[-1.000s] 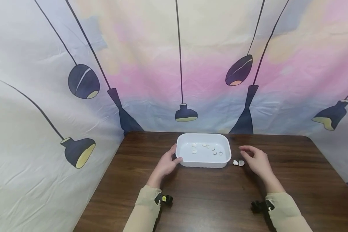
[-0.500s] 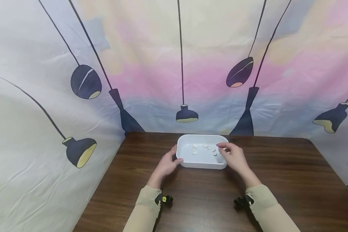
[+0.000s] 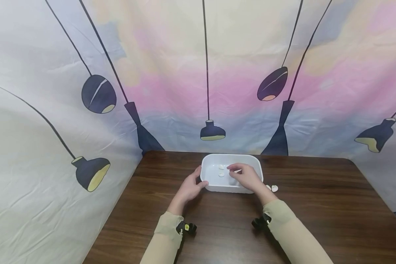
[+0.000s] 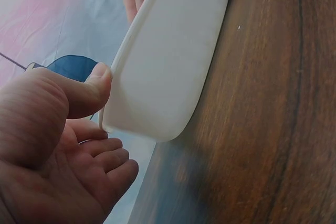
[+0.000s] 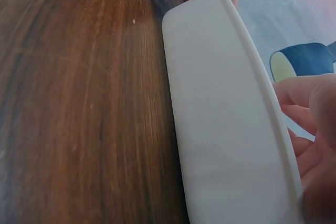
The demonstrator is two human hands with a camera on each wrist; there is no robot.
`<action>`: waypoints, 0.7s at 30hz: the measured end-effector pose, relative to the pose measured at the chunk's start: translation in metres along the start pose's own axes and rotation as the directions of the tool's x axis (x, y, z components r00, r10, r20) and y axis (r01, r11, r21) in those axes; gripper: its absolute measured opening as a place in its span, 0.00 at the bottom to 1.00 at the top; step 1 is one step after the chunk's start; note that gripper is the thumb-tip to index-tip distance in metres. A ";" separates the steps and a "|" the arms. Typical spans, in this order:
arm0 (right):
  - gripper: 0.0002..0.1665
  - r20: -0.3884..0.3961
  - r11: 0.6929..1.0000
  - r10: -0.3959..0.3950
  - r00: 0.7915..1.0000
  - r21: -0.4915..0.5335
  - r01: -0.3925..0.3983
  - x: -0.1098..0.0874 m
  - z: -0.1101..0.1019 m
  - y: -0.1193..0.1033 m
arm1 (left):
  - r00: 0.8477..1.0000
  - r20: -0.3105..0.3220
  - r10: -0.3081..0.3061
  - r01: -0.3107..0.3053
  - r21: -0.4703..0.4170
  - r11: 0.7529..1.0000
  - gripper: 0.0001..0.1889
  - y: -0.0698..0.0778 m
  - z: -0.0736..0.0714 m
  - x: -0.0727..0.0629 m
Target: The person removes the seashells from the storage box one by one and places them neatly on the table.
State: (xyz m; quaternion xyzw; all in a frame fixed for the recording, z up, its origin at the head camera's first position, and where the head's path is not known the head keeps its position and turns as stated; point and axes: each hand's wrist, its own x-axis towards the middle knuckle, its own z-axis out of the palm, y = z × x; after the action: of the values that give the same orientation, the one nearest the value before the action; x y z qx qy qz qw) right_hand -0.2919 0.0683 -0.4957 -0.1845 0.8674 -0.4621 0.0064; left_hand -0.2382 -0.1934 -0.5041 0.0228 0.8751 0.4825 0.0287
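A white rectangular tray (image 3: 214, 187) sits near the table's back edge. My left hand (image 3: 189, 186) grips its left end, the thumb on the front rim corner and the fingers along the side; the left wrist view shows this thumb (image 4: 97, 85) at the rim. Inside the tray, two small whitish shell-like pieces (image 3: 221, 174) lie left of my right hand (image 3: 247, 176). That hand reaches over the right part of the tray, its index finger and thumb bent towards each other. Whether anything is between them cannot be made out. In the right wrist view, the tray wall (image 5: 220, 103) hides the fingertips.
Two more whitish shell-like pieces (image 3: 275, 188) lie on the brown wooden table (image 3: 217, 227), just right of the tray and close to my right wrist. A printed cloth with lamp drawings (image 3: 171, 91) hangs behind the table.
My right hand has moved left from beside the two table pieces, over the tray's right end and further in, covering several pieces there. The left hand keeps its hold on the tray.
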 end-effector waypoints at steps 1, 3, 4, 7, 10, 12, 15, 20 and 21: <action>0.14 0.010 1.000 0.004 1.000 0.005 -0.004 0.002 0.002 0.000 | 1.000 0.000 0.002 -0.002 0.001 1.000 0.39 0.000 0.000 0.000; 0.14 0.028 1.000 0.009 1.000 0.011 -0.010 0.006 0.006 -0.001 | 1.000 0.001 0.009 -0.009 0.002 1.000 0.39 0.000 0.000 0.000; 0.14 0.036 1.000 0.011 0.999 0.013 -0.011 0.008 0.008 -0.001 | 1.000 0.000 0.014 -0.014 0.002 1.000 0.39 0.000 0.000 -0.001; 0.14 0.059 0.999 0.030 0.998 0.025 -0.032 0.011 0.012 -0.002 | 1.000 0.003 0.022 -0.022 0.007 1.000 0.39 0.000 0.000 -0.001; 0.14 0.078 0.998 0.059 0.995 0.025 -0.061 0.014 0.014 -0.002 | 1.000 0.004 0.021 -0.021 0.011 1.000 0.40 0.000 0.000 -0.002; 0.15 0.088 0.997 0.077 0.993 0.020 -0.079 0.016 0.015 -0.001 | 1.000 0.004 0.014 -0.014 0.013 1.000 0.40 0.001 0.000 -0.002; 0.15 0.101 0.996 0.086 0.991 -0.003 -0.087 0.020 0.017 -0.001 | 1.000 0.000 0.018 -0.018 0.014 1.000 0.39 0.001 0.000 -0.002; 0.18 0.137 0.993 0.106 0.985 -0.075 -0.097 0.026 0.022 -0.001 | 1.000 0.001 0.014 -0.014 0.015 1.000 0.40 0.001 0.000 -0.002; 0.19 0.148 0.990 0.111 0.983 -0.099 -0.097 0.026 0.024 -0.001 | 1.000 0.002 0.013 -0.013 0.016 1.000 0.40 0.001 -0.001 -0.002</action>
State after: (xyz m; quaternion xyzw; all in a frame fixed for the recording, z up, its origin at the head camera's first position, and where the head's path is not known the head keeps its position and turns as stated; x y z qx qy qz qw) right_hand -0.3119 0.0403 -0.5042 -0.1737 0.8930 -0.4056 0.0888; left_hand -0.2359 -0.1937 -0.5032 0.0290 0.8788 0.4756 0.0261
